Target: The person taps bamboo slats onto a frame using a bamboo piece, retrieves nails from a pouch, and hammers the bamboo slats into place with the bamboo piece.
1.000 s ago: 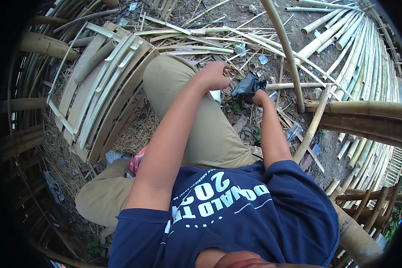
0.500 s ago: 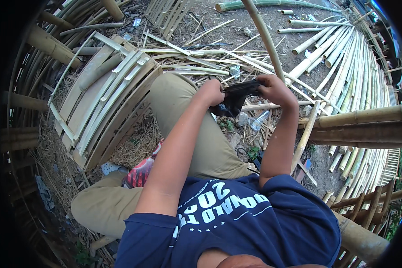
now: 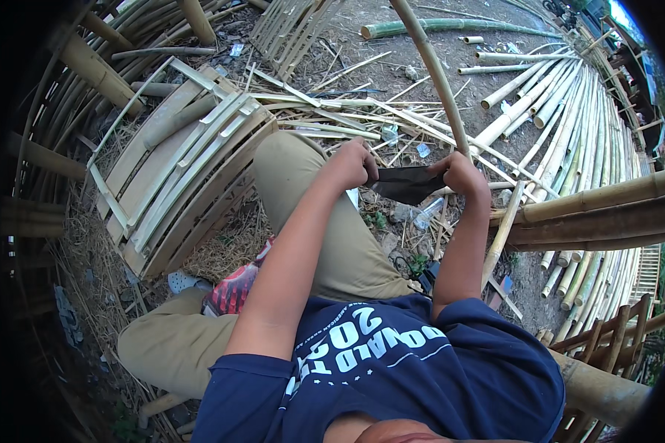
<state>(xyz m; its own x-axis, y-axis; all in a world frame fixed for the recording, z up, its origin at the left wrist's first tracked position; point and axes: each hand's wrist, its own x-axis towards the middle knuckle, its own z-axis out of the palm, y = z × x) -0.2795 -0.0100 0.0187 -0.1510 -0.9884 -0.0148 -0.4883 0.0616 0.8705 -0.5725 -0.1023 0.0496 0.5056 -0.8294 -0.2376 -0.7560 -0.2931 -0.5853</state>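
A thin black plastic piece (image 3: pixel 408 185) is stretched between my hands, out past my raised knee; whether it is a bag or a loose sheet, I cannot tell. My left hand (image 3: pixel 352 164) grips one end with curled fingers. At the other end my right hand (image 3: pixel 462 176) has its fingers closed on the plastic. The middle hangs smooth and fairly flat, and its lower edge dips a little.
Stacked split-bamboo frames (image 3: pixel 188 166) lie to my left. A slanting bamboo pole (image 3: pixel 434 70) stands just beyond my right hand. Long bamboo poles (image 3: pixel 580 140) spread over the ground at right, near a thick horizontal beam (image 3: pixel 598 203). Bamboo strips (image 3: pixel 325 111) litter the ground ahead.
The black plastic was bunched and crumpled with a hanging fold; now it is pulled out flatter. My hands have moved slightly farther apart and a little lower, and my right wrist has turned.
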